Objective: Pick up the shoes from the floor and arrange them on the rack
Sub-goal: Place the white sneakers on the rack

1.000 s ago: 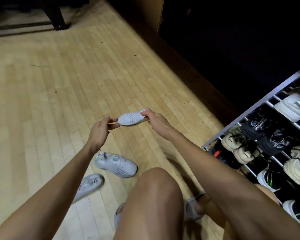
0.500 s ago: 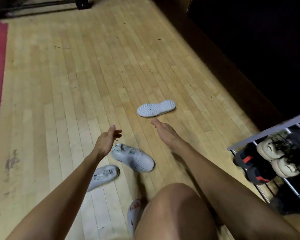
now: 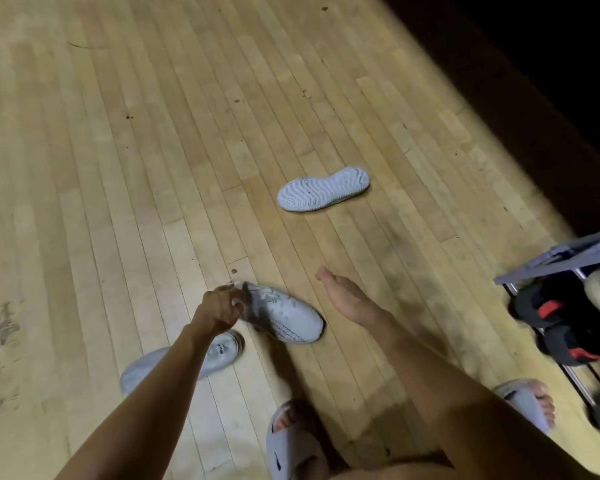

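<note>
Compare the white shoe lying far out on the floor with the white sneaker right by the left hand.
The far shoe lies upside down, its ribbed sole facing up; the near sneaker sits upright, its upper showing.
The far shoe lies alone on bare wooden floor, out of both hands' reach; the near sneaker has the left hand at its heel end, fingers curled over it.
The right hand touches neither.
Both are white and still off the rack.

A pale wooden plank floor (image 3: 153, 150), scuffed and speckled with dark marks, fills the view. Two light grey slide sandals (image 3: 291, 448) are worn on bare feet near the bottom edge. Deep shadow lies along the upper right.
</note>
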`<move>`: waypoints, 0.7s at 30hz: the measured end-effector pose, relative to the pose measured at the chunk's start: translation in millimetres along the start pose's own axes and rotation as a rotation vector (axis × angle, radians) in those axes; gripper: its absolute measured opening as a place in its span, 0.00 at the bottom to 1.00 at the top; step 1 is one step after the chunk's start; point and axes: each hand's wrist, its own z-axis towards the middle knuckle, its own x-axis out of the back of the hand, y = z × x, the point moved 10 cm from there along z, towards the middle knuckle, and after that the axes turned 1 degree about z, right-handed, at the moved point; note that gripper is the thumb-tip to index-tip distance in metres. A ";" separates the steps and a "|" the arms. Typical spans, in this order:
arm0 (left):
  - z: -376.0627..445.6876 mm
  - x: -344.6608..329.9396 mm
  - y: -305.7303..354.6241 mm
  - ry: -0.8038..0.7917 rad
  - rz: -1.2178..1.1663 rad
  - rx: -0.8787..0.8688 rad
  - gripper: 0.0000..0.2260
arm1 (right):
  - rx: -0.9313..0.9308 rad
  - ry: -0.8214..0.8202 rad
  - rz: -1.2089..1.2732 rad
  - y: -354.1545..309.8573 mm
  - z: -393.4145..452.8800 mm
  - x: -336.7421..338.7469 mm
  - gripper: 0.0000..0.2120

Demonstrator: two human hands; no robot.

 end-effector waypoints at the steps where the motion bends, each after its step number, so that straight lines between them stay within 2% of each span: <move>1: 4.6 -6.8 1.3 -0.012 0.014 -0.020 0.24 | -0.008 0.003 -0.010 5.1 5.9 1.0 0.43; 4: 18.9 -26.7 -5.1 -0.086 0.070 0.041 0.24 | -0.034 0.027 -0.043 20.7 20.3 10.1 0.43; 8: 33.3 -44.2 -18.9 -0.149 0.326 0.103 0.24 | -0.045 0.070 -0.035 38.4 24.2 28.0 0.38; 11: 39.1 -39.7 -14.6 -0.131 0.563 0.098 0.25 | -0.019 0.082 -0.030 43.6 21.0 36.1 0.37; 13: 43.3 -35.1 -10.3 -0.110 0.681 0.101 0.22 | -0.014 0.092 -0.014 47.5 19.0 40.2 0.32; 17: 45.9 -32.2 -16.8 -0.162 0.646 0.172 0.18 | 0.002 0.088 0.000 49.5 11.9 43.5 0.28; 21: 43.7 -24.5 -6.8 -0.161 0.466 0.086 0.15 | 0.022 0.109 0.022 41.7 -4.6 54.8 0.27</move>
